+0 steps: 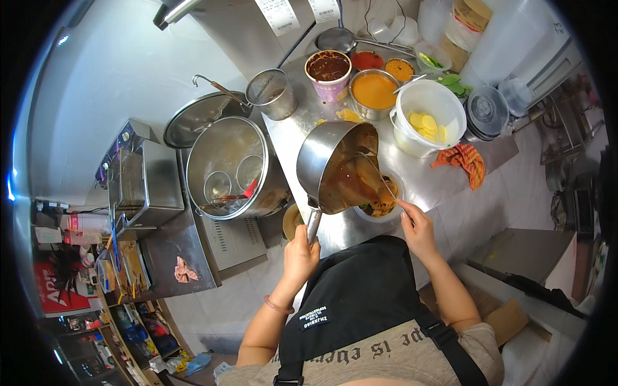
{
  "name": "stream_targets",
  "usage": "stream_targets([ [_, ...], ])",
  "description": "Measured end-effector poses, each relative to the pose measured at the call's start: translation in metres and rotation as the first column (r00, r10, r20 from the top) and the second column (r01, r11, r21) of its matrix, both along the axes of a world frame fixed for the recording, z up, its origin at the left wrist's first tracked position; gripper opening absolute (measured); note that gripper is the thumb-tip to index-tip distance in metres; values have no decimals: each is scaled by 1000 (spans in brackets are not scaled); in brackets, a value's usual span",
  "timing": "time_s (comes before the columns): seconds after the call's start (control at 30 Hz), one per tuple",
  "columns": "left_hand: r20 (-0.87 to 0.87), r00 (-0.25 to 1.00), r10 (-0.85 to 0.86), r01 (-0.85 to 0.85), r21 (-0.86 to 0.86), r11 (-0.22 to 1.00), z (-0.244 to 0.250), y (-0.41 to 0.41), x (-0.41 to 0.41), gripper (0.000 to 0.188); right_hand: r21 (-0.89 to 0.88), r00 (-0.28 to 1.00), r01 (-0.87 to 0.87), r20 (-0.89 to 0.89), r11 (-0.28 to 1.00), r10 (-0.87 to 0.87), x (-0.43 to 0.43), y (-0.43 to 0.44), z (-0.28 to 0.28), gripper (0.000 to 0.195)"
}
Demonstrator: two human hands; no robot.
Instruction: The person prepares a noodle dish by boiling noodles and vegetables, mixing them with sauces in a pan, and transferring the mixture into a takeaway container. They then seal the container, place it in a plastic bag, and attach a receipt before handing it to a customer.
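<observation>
My left hand [301, 255] grips the handle of a steel saucepan [316, 161], tilted to the right with brown broth at its lip. Beneath the lip, a round plastic bowl [358, 213] holds noodles and some greens [369, 209]. Between finger and thumb of my right hand [416, 230] is the end of a thin metal utensil [385, 182], which reaches into the pan; its far end is partly hidden by the pan and broth. Past the pan sit a steel pot of orange sauce [373, 90] and a white bucket [428, 116] with yellow slices.
At left stands a large stockpot [260, 193] with wire strainers inside, its lid [181, 132] behind it. A mesh strainer [272, 96] and a paper tub of dark sauce [330, 77] are at the back. An orange cloth [464, 164] and stacked plastic containers [487, 108] lie right.
</observation>
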State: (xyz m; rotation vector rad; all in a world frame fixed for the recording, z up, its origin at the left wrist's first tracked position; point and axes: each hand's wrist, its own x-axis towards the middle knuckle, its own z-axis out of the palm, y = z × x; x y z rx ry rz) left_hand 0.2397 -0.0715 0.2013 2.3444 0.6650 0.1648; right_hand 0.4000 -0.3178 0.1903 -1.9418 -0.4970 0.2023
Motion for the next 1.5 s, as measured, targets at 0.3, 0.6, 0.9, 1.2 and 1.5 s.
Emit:
stream_targets([
  [0.3, -15, 992, -124, 123, 310, 943, 32, -18, 0, 38, 94, 984, 91, 143, 991, -104, -5, -27, -8, 25],
  [0.6, 47, 988, -145, 118, 364, 924, 47, -20, 1, 27, 31, 989, 62, 136, 998, -65, -9, -23, 4, 25],
  [0.9, 31, 989, -145, 129, 300, 945, 35, -9, 2, 34, 38, 988, 51, 146, 998, -56, -6, -12, 0, 25],
  [1.2, 116, 980, 165, -101, -426, 899, -57, 46, 10, 15, 41, 976, 140, -173, 989, -131, -12, -31, -27, 26],
  [1.5, -227, 906, 358, -313, -927, 204, -127, 61, 32, 12, -253, 984, 165, -29, 953, -178, -16, -66, -27, 23],
])
